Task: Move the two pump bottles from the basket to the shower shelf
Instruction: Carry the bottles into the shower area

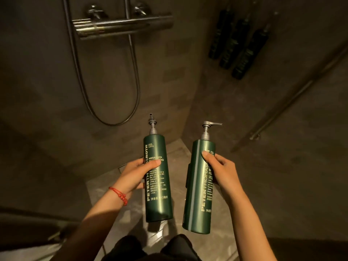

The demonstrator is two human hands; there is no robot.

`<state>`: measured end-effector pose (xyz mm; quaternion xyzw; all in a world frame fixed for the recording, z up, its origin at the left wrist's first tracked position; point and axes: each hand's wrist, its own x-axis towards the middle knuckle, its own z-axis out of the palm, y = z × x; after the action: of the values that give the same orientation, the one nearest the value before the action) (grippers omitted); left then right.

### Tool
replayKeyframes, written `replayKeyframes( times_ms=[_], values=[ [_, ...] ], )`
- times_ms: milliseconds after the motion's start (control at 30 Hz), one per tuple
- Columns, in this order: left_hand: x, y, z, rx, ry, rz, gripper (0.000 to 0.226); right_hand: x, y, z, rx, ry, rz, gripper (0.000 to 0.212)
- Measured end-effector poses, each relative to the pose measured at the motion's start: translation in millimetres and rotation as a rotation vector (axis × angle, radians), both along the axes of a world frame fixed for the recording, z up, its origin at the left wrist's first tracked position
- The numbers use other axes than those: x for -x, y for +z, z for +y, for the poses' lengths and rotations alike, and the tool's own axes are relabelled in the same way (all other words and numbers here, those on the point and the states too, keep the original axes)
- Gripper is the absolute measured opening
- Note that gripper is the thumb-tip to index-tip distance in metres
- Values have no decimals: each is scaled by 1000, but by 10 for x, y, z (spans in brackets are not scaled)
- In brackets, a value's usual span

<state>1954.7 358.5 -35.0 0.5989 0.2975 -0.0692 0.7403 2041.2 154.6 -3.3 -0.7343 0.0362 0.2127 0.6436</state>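
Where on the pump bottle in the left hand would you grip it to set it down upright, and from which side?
Grip the left pump bottle around the middle of its smooth cylindrical body, as the left hand does now, coming from its left side. The body is wide and even, so fingers wrap it firmly. The thin pump neck on top looks too narrow for a steady hold.

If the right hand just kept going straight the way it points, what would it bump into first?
Probably the tiled wall ahead. The right hand holds its green bottle pump-up toward it, with nothing in between, though depth is hard to judge.
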Motion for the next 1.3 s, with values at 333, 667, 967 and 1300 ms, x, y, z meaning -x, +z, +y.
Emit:
replayKeyframes(
  times_ms=[333, 667, 967, 1300],
  values=[
    [501, 177, 71, -43, 414, -11, 28, -424, -13, 729, -5, 493, 32, 21],
    [1053, 411, 558, -101, 689, -41, 31, -71, 113, 1721, -85, 766, -42, 22],
    [1141, 785, 1075, -299, 744, -101, 22, -52, 672, 2338, -187, 833, -259, 13],
    [1067, 1455, 1546, -480, 692, -354, 22, -80, 1345, 2733, -383, 818, -441, 19]
  ],
)
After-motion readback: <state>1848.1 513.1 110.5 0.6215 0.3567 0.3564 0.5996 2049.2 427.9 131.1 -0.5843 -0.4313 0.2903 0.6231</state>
